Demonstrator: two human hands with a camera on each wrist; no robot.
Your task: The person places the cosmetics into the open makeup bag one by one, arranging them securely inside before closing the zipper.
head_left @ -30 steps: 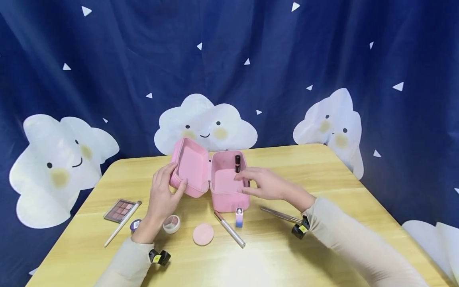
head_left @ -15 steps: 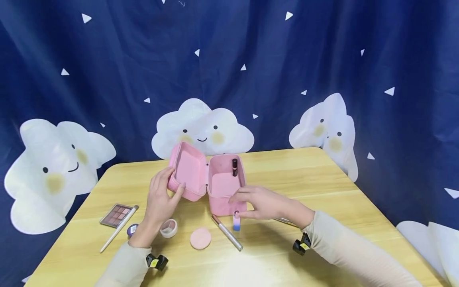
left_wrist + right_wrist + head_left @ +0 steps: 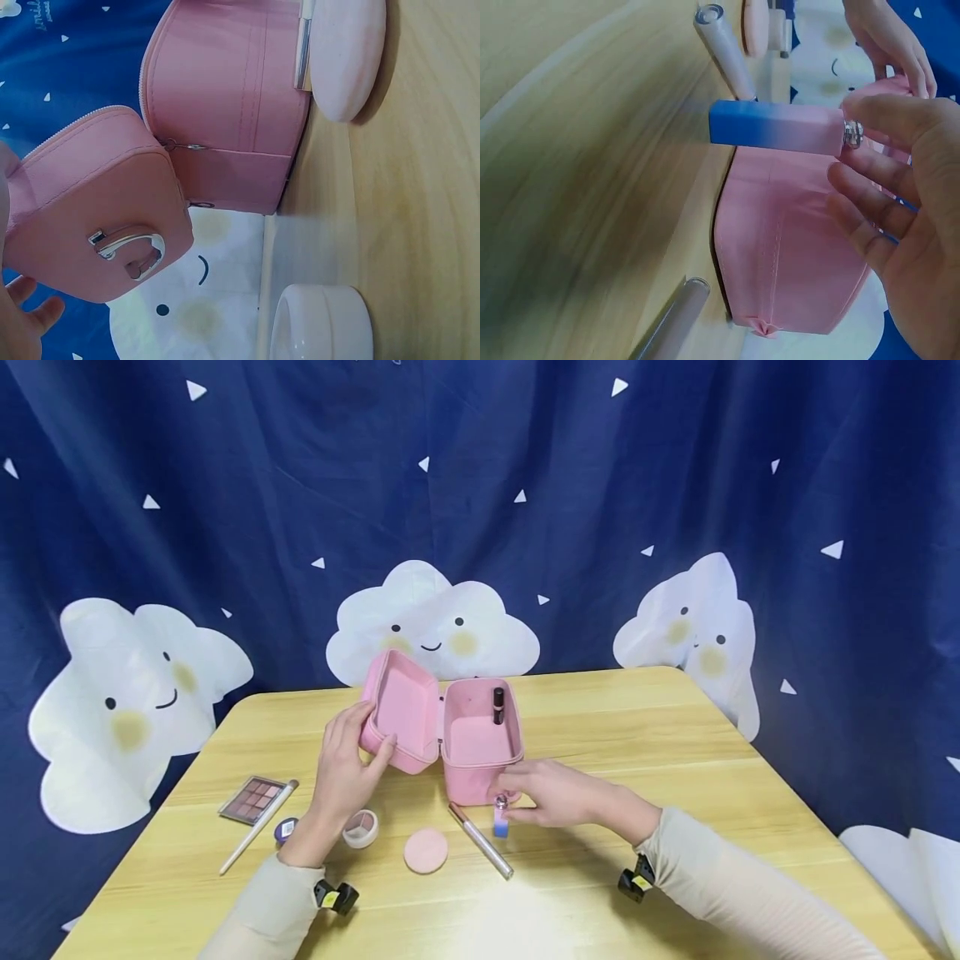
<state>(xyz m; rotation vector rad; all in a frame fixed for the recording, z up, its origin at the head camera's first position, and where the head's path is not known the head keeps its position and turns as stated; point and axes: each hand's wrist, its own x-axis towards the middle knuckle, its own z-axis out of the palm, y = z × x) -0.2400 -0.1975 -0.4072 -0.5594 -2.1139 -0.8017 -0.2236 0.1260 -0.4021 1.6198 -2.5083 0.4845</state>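
A pink cosmetic case (image 3: 480, 783) stands on the table with its lid (image 3: 405, 706) swung out to the left. My left hand (image 3: 348, 768) holds that lid, thumb at the front rim and fingers round the outer side. In front of the case stands an upright pink-to-blue lipstick tube (image 3: 780, 127) with a silver knob on top. Thumb and forefinger of my right hand (image 3: 922, 172) pinch it at the knob; the other fingers are loosely bent. Inside the case, a black tube (image 3: 498, 706) stands by the right wall.
A silver tube with a brown cap (image 3: 482, 842), a round pink puff (image 3: 425, 850) and a small round white-rimmed pot (image 3: 361, 829) lie before the case. To the left are an eyeshadow palette (image 3: 255, 799), a makeup brush (image 3: 258, 827) and a purple-lidded pot (image 3: 285, 830). Another tube (image 3: 671, 322) lies right of the case.
My right hand has moved from the case's opening down and forward to the lipstick tube, and its fingers have closed on the knob. The left hand keeps holding the lid.
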